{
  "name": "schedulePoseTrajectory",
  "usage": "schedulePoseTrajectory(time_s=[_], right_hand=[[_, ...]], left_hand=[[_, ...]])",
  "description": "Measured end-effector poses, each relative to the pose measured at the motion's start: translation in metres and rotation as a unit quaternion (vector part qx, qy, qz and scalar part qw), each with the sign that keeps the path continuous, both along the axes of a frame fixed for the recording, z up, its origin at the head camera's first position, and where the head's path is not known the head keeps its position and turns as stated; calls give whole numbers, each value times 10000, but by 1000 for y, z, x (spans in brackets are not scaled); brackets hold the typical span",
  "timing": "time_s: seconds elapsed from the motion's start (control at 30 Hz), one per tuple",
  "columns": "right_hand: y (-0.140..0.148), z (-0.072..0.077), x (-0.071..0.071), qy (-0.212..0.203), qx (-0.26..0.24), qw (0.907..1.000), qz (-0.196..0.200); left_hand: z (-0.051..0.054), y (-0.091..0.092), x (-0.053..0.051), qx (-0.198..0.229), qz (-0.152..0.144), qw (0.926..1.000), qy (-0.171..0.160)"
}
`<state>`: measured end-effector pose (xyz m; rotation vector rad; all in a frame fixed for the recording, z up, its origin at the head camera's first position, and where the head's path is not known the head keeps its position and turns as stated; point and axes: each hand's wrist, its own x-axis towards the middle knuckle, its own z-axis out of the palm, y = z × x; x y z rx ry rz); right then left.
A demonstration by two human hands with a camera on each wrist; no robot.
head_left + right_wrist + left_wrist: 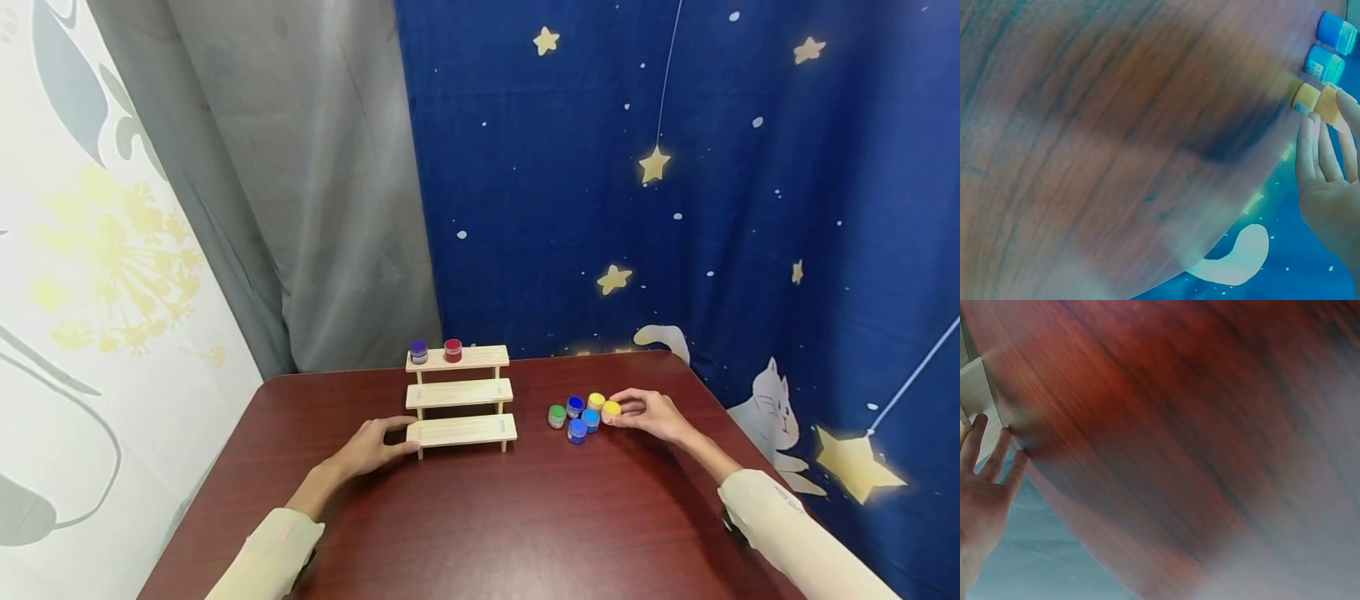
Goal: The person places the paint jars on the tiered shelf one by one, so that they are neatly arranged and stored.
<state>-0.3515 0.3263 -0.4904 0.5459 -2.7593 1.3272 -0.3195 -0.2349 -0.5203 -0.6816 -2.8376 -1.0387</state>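
A three-tier wooden rack [461,429] stands on the table. My left hand [371,446] holds the left end of its lowest shelf, thumb at the front and fingers behind; in the left wrist view the fingers of that hand [988,487] reach the shelf's edge [982,387]. My right hand [656,415] pinches a yellow-lidded jar [611,412] at the right of a jar cluster. The right wrist view has this jar [1329,105] between thumb and fingers of the hand [1332,200]. Beside it are another yellow jar [596,401], a green jar [557,416] and several blue ones [577,430].
On the rack's top shelf stand a purple jar [418,352] at the left end and a red jar [453,350] near the middle. Behind the dark red table [480,517] hang a grey curtain [345,208] and a blue starry curtain [540,167].
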Motion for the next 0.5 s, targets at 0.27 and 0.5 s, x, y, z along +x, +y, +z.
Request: schedulePoseTrajectory(time_s=[0.27,0.5], right_hand=[[-5,12,-5,131,62,9999,7],[-14,26,-12,284,99,9995,123]], left_hand=[[-2,-1,0,29,12,10000,-16],[-2,-1,0,12,-41,10000,35]])
